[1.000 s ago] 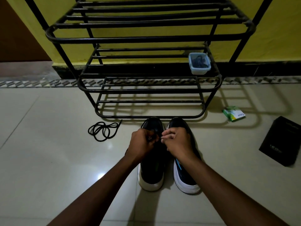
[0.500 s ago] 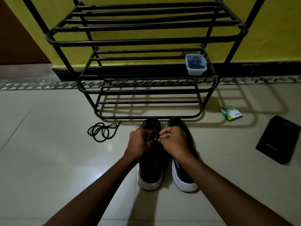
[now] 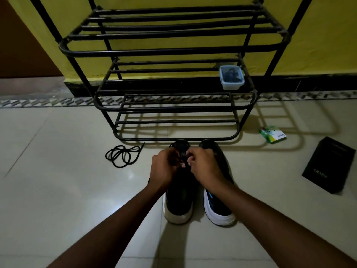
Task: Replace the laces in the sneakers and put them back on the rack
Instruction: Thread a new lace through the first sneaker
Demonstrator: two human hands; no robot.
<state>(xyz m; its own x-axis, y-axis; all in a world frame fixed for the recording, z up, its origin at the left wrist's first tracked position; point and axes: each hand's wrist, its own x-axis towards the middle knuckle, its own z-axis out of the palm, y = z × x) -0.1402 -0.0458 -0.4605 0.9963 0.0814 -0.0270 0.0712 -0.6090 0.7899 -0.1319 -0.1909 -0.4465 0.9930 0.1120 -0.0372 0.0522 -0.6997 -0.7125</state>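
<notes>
Two black sneakers with white heels stand side by side on the floor, toes toward the rack: the left sneaker (image 3: 179, 202) and the right sneaker (image 3: 218, 206). My left hand (image 3: 164, 169) and my right hand (image 3: 206, 167) meet over the left sneaker's lacing area, fingers curled and pinching its black lace (image 3: 183, 161), which they mostly hide. A loose black lace (image 3: 121, 155) lies coiled on the floor to the left. The black metal shoe rack (image 3: 173, 109) stands just beyond the toes.
A small clear tub (image 3: 231, 77) with dark contents sits on the rack's middle shelf at the right. A green packet (image 3: 272, 134) and a black box (image 3: 328, 165) lie on the tiled floor to the right. Behind the rack is a yellow wall.
Both hands have stayed over the left sneaker, with only small finger movements on the lace. The view has shifted slightly.
</notes>
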